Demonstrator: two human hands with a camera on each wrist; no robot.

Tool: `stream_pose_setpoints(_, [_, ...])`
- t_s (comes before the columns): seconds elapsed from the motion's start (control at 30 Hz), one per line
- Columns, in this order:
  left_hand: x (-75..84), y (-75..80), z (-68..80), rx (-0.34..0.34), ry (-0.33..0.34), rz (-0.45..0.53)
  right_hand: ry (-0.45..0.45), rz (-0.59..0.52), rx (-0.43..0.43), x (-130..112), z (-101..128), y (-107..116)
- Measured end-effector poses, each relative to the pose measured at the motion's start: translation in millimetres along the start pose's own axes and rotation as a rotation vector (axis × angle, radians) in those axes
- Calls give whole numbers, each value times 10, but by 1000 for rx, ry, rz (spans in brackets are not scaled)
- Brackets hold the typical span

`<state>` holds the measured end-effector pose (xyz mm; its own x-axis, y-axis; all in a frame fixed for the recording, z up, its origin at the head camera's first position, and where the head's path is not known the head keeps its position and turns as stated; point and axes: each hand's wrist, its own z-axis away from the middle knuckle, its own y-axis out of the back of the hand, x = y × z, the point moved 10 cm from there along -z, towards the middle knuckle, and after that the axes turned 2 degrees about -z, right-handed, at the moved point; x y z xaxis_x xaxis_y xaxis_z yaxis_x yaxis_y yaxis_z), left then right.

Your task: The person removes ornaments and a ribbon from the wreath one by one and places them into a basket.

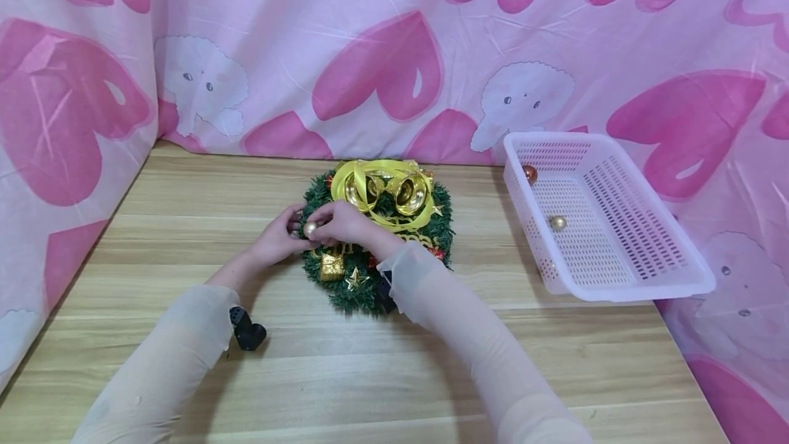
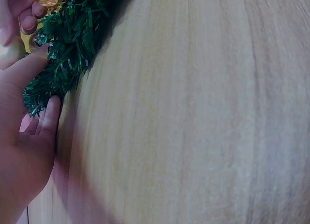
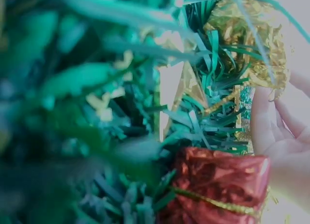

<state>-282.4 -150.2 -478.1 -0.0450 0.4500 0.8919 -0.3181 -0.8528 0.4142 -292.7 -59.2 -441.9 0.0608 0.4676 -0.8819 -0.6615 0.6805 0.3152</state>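
Observation:
A green tinsel wreath (image 1: 442, 225) lies on the table. My left hand (image 1: 280, 238) grips its left edge; in the left wrist view the thumb lies over the tinsel (image 2: 72, 49) and other fingers reach along the rim's underside. Reaching across the wreath, my right hand (image 1: 348, 223) pinches a small gold ball (image 1: 309, 229) at that same edge. Gold bells (image 1: 411, 195) with a yellow ribbon (image 1: 345, 183) top the wreath. Lower down are a gold wrapped box (image 1: 331, 266) and a gold star (image 1: 355, 279). A red wrapped box (image 3: 218, 185) shows close in the right wrist view.
To the right stands a white plastic basket (image 1: 641, 291) containing a gold ball (image 1: 557, 223) and a copper-coloured ball (image 1: 529, 174). Pink heart-patterned cloth (image 1: 277, 53) hangs behind the wooden table (image 1: 333, 389) and at both sides.

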Motion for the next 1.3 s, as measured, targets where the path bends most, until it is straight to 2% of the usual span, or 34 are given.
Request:
stream_pose_setpoints(0.2, [7, 9, -9, 13, -12, -30, 3, 1, 21, -12, 19, 80])
stream_pose_setpoints(0.57, [3, 13, -7, 19, 10, -34, 25, 35, 57, -135, 135, 246])
stream_pose_setpoints(0.9, [-16, 7, 12, 9, 41, -33, 39, -29, 65, -173, 261, 382])
stream_pose_setpoints(1.3, [1, 2, 7, 11, 26, -29, 14, -63, 117, -187, 426, 687])
